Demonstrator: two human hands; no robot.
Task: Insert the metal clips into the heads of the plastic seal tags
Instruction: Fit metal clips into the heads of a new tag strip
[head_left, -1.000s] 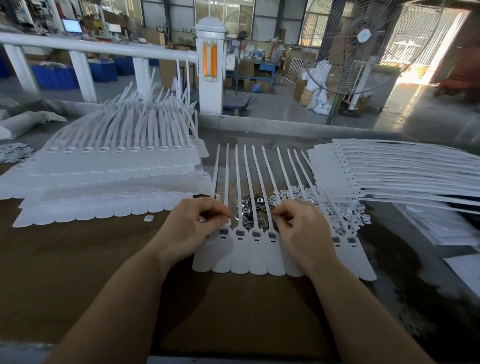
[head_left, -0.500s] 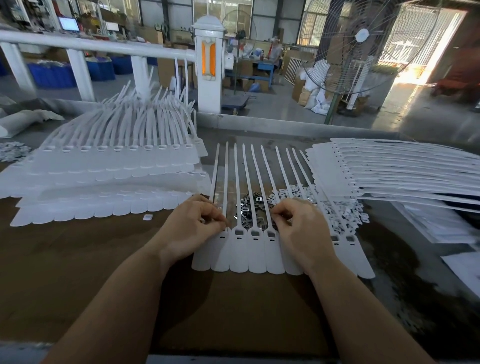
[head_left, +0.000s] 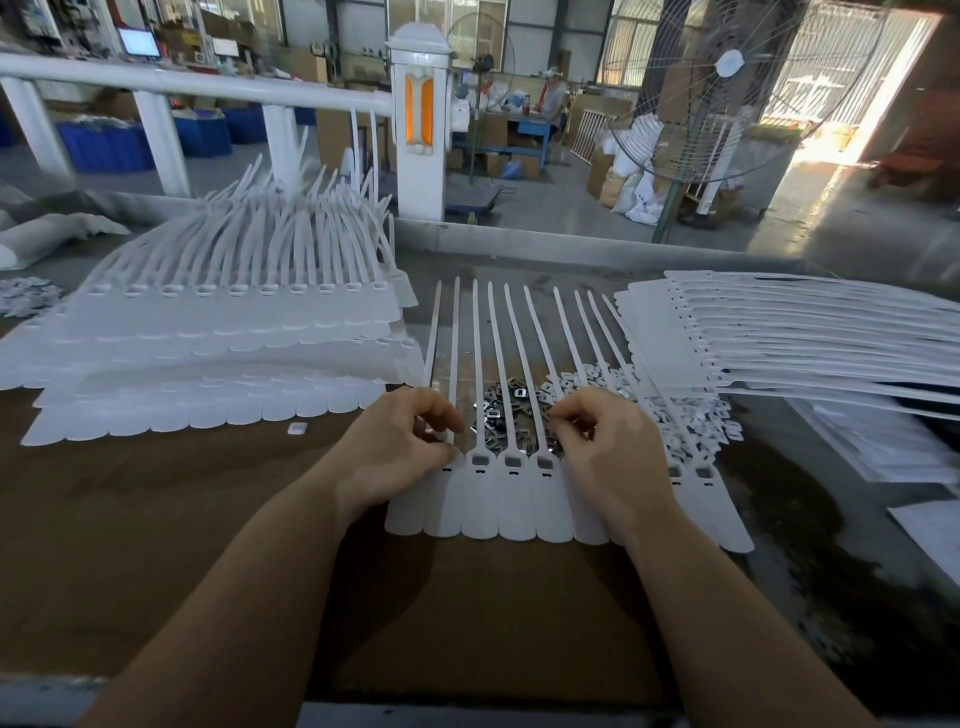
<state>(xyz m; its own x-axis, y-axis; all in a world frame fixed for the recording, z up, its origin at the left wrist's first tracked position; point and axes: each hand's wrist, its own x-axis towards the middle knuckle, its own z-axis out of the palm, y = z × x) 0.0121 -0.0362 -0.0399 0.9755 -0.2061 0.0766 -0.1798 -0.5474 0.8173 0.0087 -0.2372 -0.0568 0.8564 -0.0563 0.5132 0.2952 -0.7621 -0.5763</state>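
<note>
both hands down on one joined strip of seal tags (head_left: 498, 499) lying flat near the middle of the table (head_left: 156, 519), left hand (head_left: 400, 452) curled at the strip's left-end heads with fingertips pinched together, right hand (head_left: 605, 452) curled over the heads right of centre. likely mid-insertion, though cannot tell whether either pinch holds a clip, too small and hidden by the fingers. next, probably: reach just beyond the heads to the loose pile of metal clips (head_left: 511, 402) under the tag tails, then seat one square into an open head such as the three exposed between the hands.
</note>
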